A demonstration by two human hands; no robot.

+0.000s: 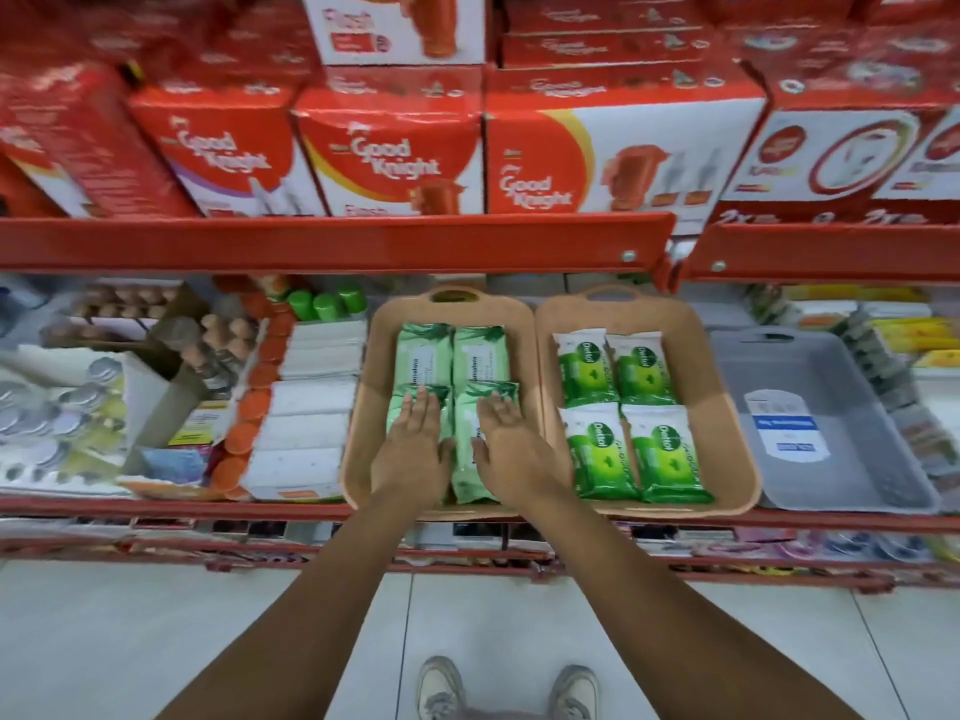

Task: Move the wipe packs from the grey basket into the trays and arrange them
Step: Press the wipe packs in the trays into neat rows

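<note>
Two tan trays stand side by side on the shelf. The left tray [363, 407] holds several pale green wipe packs [480, 356] in two columns. The right tray [727, 407] holds several bright green Dettol packs [639, 374]. My left hand [415, 439] lies flat, fingers apart, on the front left pale pack. My right hand [511, 444] rests flat on the front right pale pack [467, 480]. Neither hand grips anything. The grey basket [857, 449] to the right shows only a label on its floor.
A red shelf rail [311, 246] overhangs the trays, with red boxes [395, 153] stacked above. White packs [306, 402] and orange lids [254, 402] sit left of the trays. Small goods crowd the far right. The shelf's front lip [156, 506] runs below the trays.
</note>
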